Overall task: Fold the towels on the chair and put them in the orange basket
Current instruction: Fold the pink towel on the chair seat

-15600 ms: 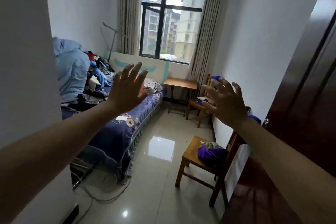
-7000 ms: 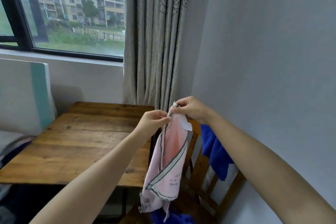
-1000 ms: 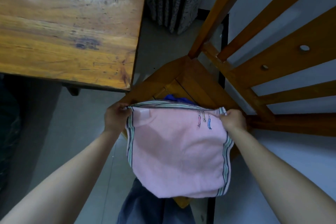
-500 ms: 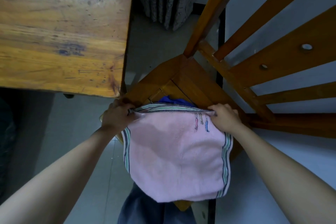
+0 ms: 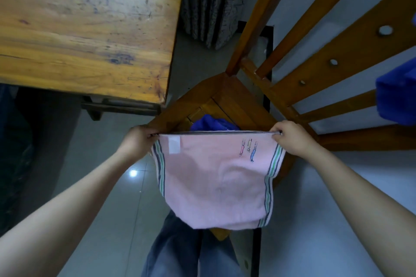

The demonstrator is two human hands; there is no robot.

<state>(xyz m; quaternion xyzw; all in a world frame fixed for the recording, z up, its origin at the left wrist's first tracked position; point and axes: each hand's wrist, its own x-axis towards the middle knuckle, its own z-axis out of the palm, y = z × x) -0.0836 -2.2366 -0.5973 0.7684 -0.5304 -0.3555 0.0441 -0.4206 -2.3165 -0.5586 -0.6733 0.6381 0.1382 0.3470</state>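
Behind the pink towel point(image 5: 216, 175) — a blue towel point(image 5: 211, 122), mostly hidden

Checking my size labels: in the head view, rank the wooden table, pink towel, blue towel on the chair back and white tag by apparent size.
1. wooden table, though cropped by the frame
2. pink towel
3. blue towel, only its visible part; the frame edge crops it
4. white tag

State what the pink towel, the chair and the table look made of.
The pink towel: soft cloth, likely cotton terry; it sags and looks nappy.
The chair: wood, glossy orange-brown varnish, grain faint.
The table: wood, duller finish, visible grain, scratches and stains.
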